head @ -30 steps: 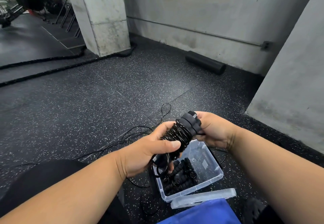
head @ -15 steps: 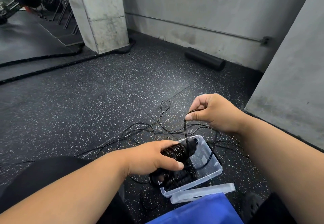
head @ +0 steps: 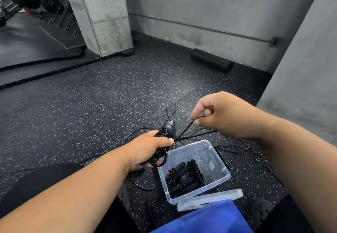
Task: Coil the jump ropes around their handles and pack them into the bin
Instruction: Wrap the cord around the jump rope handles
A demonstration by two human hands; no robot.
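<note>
Mid-wrap here: the coiling step is in hand, with one jump rope going round its handles [head: 168,129] and packing not yet reached for this one. The left hand [head: 149,150] grips the bundle, fingers and thumb curled round the handles and the turns already laid on, the handle tip poking out toward twelve o'clock. The right hand [head: 218,114], up at two o'clock from the left, pinches the thin black cord [head: 184,129] between thumb and forefinger, and the strand runs taut down to the bundle. Loose cord lies on the floor [head: 109,105] around the hands. By my read, the next move calls for carrying that pinched strand round the handles with steady tension. The clear bin [head: 215,160] sits at five o'clock from the left hand, coiled ropes [head: 184,178] already inside, its lid [head: 209,199] beside it.
</note>
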